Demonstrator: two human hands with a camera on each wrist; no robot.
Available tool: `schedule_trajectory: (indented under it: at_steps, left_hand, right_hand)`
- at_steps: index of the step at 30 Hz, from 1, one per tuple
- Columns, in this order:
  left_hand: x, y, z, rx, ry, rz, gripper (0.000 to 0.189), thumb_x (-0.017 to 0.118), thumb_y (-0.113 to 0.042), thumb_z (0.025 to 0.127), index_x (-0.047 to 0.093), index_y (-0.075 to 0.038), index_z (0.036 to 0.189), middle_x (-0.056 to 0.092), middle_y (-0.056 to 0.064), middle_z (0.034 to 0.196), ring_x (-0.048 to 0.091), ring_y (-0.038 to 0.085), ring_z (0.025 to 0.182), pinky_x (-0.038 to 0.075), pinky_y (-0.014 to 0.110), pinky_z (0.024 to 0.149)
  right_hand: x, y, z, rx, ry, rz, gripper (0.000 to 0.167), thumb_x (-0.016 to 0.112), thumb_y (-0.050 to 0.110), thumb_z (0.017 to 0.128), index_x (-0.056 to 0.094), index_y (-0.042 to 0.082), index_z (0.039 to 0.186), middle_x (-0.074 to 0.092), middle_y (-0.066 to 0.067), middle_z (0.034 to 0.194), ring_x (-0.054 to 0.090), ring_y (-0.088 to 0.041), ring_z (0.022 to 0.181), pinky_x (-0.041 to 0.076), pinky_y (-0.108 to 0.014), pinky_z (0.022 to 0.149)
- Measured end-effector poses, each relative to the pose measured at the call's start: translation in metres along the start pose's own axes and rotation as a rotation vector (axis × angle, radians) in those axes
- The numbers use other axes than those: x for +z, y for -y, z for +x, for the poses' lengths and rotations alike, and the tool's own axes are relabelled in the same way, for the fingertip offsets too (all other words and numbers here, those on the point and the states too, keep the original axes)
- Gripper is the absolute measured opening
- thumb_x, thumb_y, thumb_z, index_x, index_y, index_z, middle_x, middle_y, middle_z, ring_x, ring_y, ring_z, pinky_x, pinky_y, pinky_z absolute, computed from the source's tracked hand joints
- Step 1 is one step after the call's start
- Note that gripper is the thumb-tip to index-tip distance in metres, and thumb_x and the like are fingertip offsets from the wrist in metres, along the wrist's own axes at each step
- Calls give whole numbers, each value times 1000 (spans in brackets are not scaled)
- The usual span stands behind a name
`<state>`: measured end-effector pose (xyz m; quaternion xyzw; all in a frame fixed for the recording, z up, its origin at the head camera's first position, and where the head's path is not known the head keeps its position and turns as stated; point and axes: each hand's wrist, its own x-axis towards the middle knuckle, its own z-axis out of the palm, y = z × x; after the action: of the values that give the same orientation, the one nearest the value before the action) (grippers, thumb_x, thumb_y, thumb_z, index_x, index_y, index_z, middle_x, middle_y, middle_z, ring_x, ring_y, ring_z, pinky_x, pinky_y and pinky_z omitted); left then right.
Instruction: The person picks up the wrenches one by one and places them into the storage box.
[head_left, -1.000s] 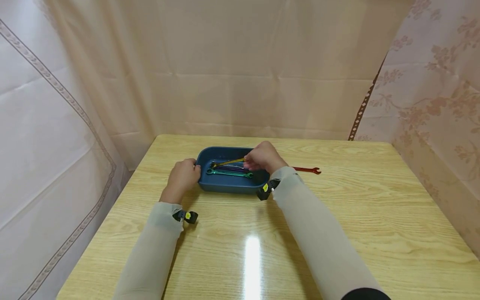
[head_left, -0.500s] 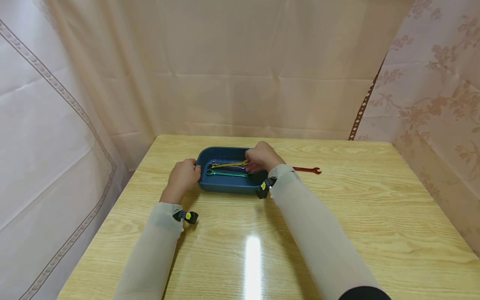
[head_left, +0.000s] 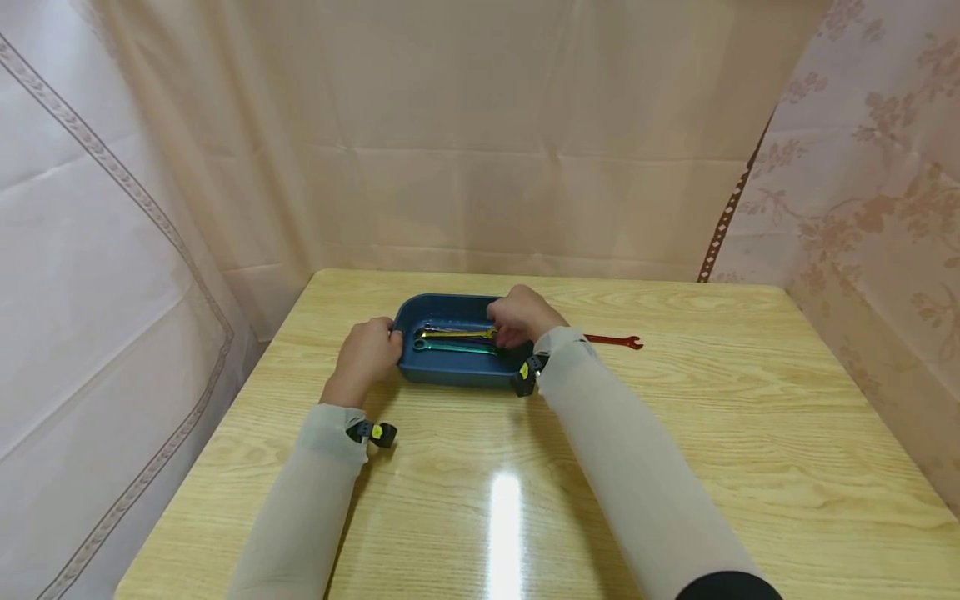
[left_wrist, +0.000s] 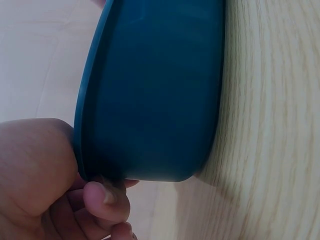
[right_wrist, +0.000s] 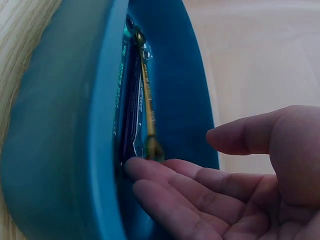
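A blue plastic tray (head_left: 461, 377) stands on the table. My left hand (head_left: 365, 354) grips the rim at its left end, the fingers curled against the wall in the left wrist view. My right hand (head_left: 525, 315) is over the tray's right end; in the right wrist view its fingers (right_wrist: 200, 192) reach loosely inside, the thumb well apart from them. A yellow wrench (right_wrist: 148, 102) lies in the tray, one end close to those fingertips. Beside it lie a green wrench (right_wrist: 120, 85), a dark purple wrench (right_wrist: 132, 100) and a silver one, partly hidden.
To the right of the tray a red wrench (head_left: 615, 340) lies on the wooden table (head_left: 712, 433), partly hidden by my right wrist. Curtains hang behind the table's back edge and along both sides.
The yellow wrench has gone from slanted, in my right hand's fingers, to lying flat among the others. My right fingers have let it go. My left hand has stayed on the tray.
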<state>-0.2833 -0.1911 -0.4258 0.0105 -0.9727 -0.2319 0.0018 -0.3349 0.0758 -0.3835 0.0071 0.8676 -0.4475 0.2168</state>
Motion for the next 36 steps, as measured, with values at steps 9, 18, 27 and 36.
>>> schedule_trajectory:
  at_steps: [9,18,27,36]
  left_hand:
    - [-1,-2,0,-18,20,-17,40,46,-24,108,62,3,134,70,19,115,63,29,91,51,39,75]
    - [-1,-1,0,-24,23,-15,42,45,-25,109,60,3,136,70,20,119,63,30,94,52,40,79]
    - [0,0,0,-24,16,-20,41,46,-24,108,62,3,134,70,18,114,63,29,91,51,39,75]
    - [1,0,2,-28,22,-24,41,46,-25,109,62,2,135,70,18,114,63,28,91,50,37,74]
  right_hand:
    - [-2,0,-1,-13,24,30,40,58,23,100,62,-8,125,72,-25,112,74,-38,100,62,-45,85]
    - [-8,1,-3,-21,60,125,43,56,21,100,62,-7,132,69,-27,124,72,-41,108,60,-46,90]
    - [-24,4,-10,-52,108,120,46,56,23,102,62,-7,136,68,-27,130,71,-38,114,58,-45,95]
    - [-40,1,-20,-115,92,38,44,55,24,102,63,-6,133,70,-25,128,72,-37,114,60,-43,92]
